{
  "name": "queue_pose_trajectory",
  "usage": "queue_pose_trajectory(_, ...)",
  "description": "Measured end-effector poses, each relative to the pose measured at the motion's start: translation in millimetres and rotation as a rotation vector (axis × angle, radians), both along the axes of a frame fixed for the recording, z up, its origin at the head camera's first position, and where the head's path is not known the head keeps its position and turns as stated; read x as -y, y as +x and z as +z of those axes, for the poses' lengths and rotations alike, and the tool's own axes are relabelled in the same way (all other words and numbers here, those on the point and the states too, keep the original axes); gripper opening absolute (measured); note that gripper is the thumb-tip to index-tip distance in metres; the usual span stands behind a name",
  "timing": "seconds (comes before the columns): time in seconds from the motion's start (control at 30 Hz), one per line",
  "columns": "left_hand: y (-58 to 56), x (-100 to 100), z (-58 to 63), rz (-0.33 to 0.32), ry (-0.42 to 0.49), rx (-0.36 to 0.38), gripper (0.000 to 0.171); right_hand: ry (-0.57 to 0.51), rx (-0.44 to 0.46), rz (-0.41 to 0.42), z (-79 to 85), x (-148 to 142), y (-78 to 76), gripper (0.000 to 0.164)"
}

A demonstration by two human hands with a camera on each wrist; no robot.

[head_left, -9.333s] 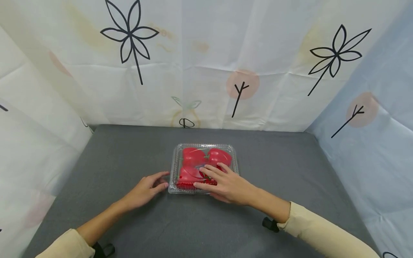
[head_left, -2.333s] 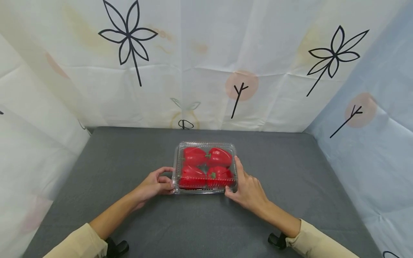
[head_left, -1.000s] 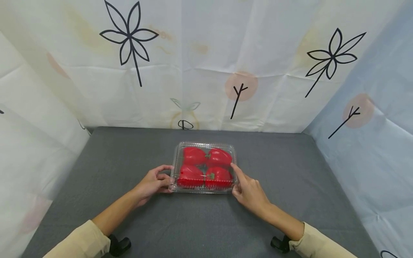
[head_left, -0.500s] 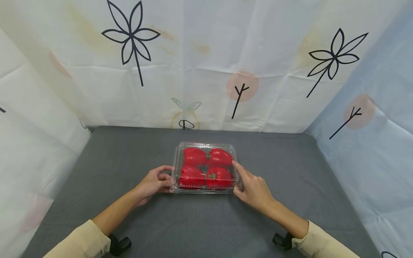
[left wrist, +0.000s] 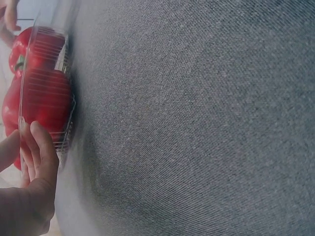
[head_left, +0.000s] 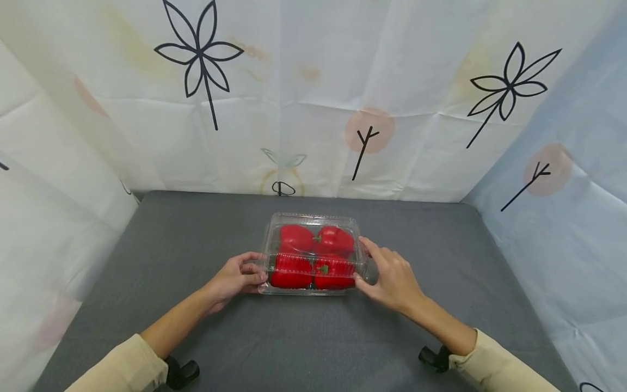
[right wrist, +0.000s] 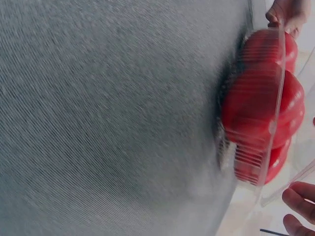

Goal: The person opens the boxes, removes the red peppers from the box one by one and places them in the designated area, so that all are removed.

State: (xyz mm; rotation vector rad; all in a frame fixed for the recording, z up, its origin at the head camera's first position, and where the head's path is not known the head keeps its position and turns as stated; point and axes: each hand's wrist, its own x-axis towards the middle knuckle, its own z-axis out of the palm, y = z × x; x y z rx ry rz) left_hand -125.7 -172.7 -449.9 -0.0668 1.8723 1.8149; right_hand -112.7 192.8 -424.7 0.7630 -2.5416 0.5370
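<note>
A clear plastic clamshell box (head_left: pixel 313 219) holds several red bell peppers (head_left: pixel 335 240), two with green stems showing. Its lid (right wrist: pixel 301 172) is tilted up at the front, so a gap shows between lid and base. My left hand (head_left: pixel 240 279) grips the box's left rim, thumb on one side and fingers on the other, as the left wrist view shows at the rim (left wrist: pixel 21 105). At the right side, my right hand (head_left: pixel 389 275) pinches the lid's edge between thumb and fingers. In the right wrist view its fingertips (right wrist: pixel 294 196) lie at the lid's border.
The box stands on a grey cloth-covered table (head_left: pixel 206 218). White printed fabric (head_left: pixel 313 81) hangs behind it, with more at both sides. A black strap device (head_left: pixel 181 374) sits at the left wrist, another (head_left: pixel 435 359) at the right.
The right hand was lying over the lid earlier, then moved to the box's right edge. In the last half second the lid's front has risen with it. The left hand keeps its place.
</note>
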Motion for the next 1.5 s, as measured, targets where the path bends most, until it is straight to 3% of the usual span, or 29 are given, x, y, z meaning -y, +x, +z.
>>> queue_pose_trajectory(0.6, 7.3, 0.4, 4.4, -0.073, 0.002, 0.003, 0.055, -0.148, -0.03, -0.011, 40.6, -5.3, -21.2, 0.069)
queue_pose_trajectory(0.83, 12.6, 3.8, 2.6, -0.146, 0.061, 0.0, 0.052, -0.257, 0.012, -0.023, 51.2, -5.4, -34.9, 0.068)
queue_pose_trajectory(1.0, 16.9, 5.8, -0.9, -0.193, 0.083, 0.016, 0.049, -0.313, 0.057, -0.035, 53.8, -1.7, -45.1, 0.066)
queue_pose_trajectory(1.27, 20.3, 3.1, -0.5, -0.189, 0.116, 0.053, 0.05, -0.397, 0.14, -0.102, 49.1, 7.2, -67.3, 0.07)
queue_pose_trajectory(1.5, 25.0, 0.3, 0.3, -0.201, 0.123, 0.063, 0.044, -0.367, 0.21, -0.131, 42.1, 14.4, -83.4, 0.07)
